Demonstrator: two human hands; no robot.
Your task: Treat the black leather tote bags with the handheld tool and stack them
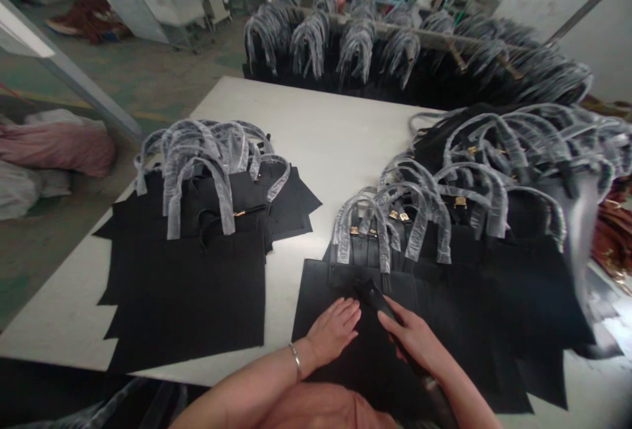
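Note:
My left hand [336, 330] lies flat on a black bag panel [316, 284], fingers stretched out together, a silver bracelet at the wrist. Just to its right, my right hand [412, 333] is closed around a long black object [379, 301]. Its far end points up and left, low over the same panel, and its near part runs back under my forearm; I cannot tell its exact kind. Above the hands stand the bag's plastic-wrapped handles [363, 218]. More black bag panels with wrapped handles and gold-coloured clasps [460, 202] overlap to the right.
A fanned stack of black bag pieces [192, 291] lies on the left of the white table [316, 136]. Behind the table, many wrapped handles [356, 47] hang over a rack. A pink sack [59, 143] sits on the floor at left.

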